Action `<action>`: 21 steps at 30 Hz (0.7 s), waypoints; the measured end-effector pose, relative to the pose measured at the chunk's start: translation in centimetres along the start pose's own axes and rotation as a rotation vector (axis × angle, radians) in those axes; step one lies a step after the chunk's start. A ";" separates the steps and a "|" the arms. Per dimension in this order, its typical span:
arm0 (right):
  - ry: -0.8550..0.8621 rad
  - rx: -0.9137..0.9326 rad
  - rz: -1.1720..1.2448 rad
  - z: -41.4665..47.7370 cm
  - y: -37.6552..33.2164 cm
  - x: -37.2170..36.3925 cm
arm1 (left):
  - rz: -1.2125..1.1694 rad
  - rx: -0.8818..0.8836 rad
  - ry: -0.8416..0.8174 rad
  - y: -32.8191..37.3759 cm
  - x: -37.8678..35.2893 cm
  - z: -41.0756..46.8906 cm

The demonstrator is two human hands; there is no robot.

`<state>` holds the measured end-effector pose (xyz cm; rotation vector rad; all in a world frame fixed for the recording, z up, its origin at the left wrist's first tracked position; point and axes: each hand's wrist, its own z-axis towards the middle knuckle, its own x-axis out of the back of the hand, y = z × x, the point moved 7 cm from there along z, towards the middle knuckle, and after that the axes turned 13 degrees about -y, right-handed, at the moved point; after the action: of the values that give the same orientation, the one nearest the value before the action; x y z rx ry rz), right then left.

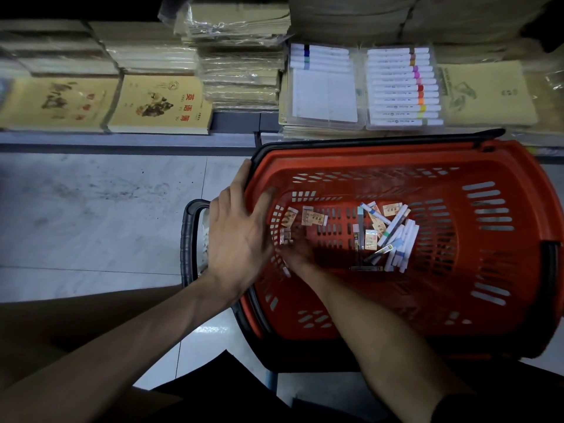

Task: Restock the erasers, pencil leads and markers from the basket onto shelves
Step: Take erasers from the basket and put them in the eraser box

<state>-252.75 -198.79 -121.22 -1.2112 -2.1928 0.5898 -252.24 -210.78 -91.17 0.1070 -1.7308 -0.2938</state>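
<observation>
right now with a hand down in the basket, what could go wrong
The right hand works in shadow among small loose erasers, so its fingers may fumble one. Erasers, lead cases and markers lie mixed, so a wrong item may come along. The basket could shift if the left hand leaves its rim.

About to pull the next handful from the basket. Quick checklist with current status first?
1. Steadying: ok, left hand rests on the basket.
2. Right hand grip: cannot tell; it is low beside the erasers, unclear in shadow.
3. Stock remaining: ok; markers and pencil leads lie inside.
4. Marker shelf room: ok; left tray mostly bare.
5. Eraser shelf spot: cannot tell, none in view.
</observation>
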 end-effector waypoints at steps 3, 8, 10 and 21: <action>-0.022 -0.033 0.047 1.8 0.3 -0.5 | -0.005 0.004 0.007 -0.1 0.0 0.3; -0.057 -0.081 0.164 -1.6 -1.4 1.6 | -0.021 0.036 0.002 -0.2 -0.1 0.3; -0.106 -0.110 0.223 -1.8 -1.2 1.3 | -0.016 0.055 0.007 -0.3 -0.1 0.3; -0.102 -0.134 0.343 0.8 0.9 -0.3 | 0.001 0.028 0.015 -0.5 -0.1 0.8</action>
<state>-252.64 -198.71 -122.45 -1.6819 -2.1492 0.6608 -253.07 -211.09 -91.52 0.1281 -1.7202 -0.2676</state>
